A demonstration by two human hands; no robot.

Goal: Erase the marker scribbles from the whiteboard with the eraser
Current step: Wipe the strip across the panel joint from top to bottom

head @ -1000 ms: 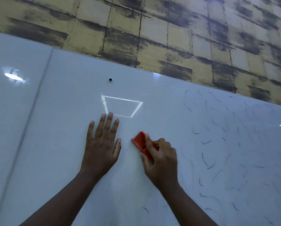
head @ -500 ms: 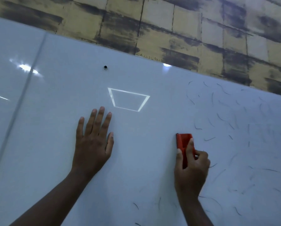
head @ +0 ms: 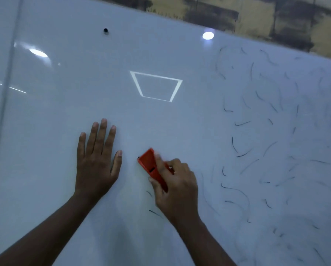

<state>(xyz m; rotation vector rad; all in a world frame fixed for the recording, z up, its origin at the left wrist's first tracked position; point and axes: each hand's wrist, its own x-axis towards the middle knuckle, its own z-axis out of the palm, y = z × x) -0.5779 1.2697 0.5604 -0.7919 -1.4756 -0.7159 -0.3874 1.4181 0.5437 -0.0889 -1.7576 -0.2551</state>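
A glossy whiteboard (head: 65, 169) fills most of the view. My right hand (head: 177, 186) grips a red eraser (head: 148, 162) and holds it against the board at lower centre, tilted up to the left. My left hand (head: 96, 160) lies flat on the board with straight fingers, just left of the eraser. Several short dark marker scribbles (head: 266, 150) cover the right part of the board. A few scribbles (head: 154, 213) also show just below my right hand.
A small black dot (head: 105, 30) sits high on the board. Reflections of ceiling lights, one a bright square outline (head: 156, 86), show on the surface. A vertical seam (head: 6, 93) runs down the left side. Above the board is a yellow-and-black tiled wall (head: 256, 14).
My right hand has swept the eraser back to the left and down, close to my left hand, after a swing to the right. My left hand stays flat on the board.
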